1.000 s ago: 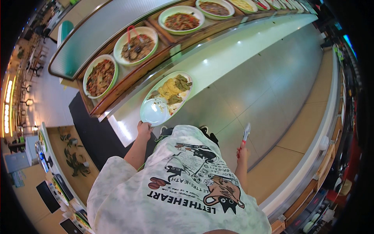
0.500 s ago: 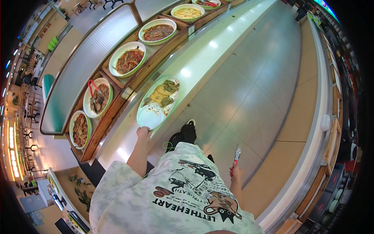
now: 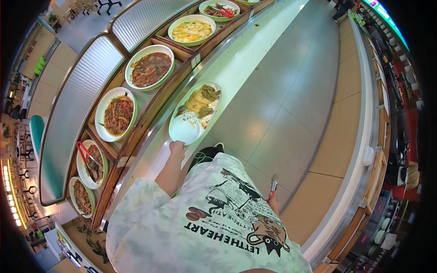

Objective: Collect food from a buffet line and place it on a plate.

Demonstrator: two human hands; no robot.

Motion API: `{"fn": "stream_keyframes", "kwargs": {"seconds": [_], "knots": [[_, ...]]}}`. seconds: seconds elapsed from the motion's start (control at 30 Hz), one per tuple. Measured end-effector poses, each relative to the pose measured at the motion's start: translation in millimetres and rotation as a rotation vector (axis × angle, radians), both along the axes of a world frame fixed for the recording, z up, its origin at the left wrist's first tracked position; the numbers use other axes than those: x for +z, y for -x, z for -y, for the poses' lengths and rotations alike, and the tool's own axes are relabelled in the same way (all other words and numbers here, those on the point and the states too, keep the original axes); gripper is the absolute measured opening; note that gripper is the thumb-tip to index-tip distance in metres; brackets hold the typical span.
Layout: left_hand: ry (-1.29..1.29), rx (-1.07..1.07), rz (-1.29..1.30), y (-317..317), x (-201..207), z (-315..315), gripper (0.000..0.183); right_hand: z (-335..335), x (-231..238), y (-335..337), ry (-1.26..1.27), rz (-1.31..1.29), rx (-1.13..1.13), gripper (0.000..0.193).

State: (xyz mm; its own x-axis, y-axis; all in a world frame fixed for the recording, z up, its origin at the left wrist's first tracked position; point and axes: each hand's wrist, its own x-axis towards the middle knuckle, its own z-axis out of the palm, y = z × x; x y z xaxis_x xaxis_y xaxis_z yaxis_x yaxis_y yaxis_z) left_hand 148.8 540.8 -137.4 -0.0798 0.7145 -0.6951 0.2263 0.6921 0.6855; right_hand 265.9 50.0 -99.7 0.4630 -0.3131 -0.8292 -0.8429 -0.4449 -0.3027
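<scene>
My left hand [image 3: 176, 150] is closed on the near end of a long white oval plate [image 3: 211, 117], which rests on or just above the pale counter ledge. At the plate's near end is a small white bowl [image 3: 185, 129]. Its far part carries yellowish flat pieces of food [image 3: 196, 101] and darker greenish-brown bits. Low at my right side, a pair of tongs [image 3: 274, 183] with red handles and a metal tip is gripped by my right hand [image 3: 273, 201]. My patterned shirt hides much of that hand.
Left of the ledge runs a wooden-framed serving counter [image 3: 145, 119] with several round dishes, among them a red-brown stew [image 3: 150, 69] and a yellow dish [image 3: 191, 31]. Red-handled tongs [image 3: 86, 154] lie in one. A ribbed glass screen [image 3: 75, 104] stands behind. Another counter [image 3: 350, 136] curves along the right.
I have moved forward along the counter, so the dishes shift down and left in view. The plate stays in my left hand; the tongs in my right hand are more hidden by my shirt.
</scene>
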Motion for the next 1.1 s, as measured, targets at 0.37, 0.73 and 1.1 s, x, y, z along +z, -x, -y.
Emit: {"fn": "stream_keyframes", "kwargs": {"seconds": [0.37,0.73,1.1], "knots": [[0.042,-0.062,-0.078,-78,101,-10,0.038,-26,3,0,0.042,-0.023,-0.060,0.040],[0.036,-0.083,0.024,-45,14,-2,0.037,-19,-19,-20,-0.139,-0.006,-0.225,0.037],[0.173,0.163,0.273,-26,15,28,0.040,-11,-36,-144,-0.322,0.060,-0.147,0.039]]}}
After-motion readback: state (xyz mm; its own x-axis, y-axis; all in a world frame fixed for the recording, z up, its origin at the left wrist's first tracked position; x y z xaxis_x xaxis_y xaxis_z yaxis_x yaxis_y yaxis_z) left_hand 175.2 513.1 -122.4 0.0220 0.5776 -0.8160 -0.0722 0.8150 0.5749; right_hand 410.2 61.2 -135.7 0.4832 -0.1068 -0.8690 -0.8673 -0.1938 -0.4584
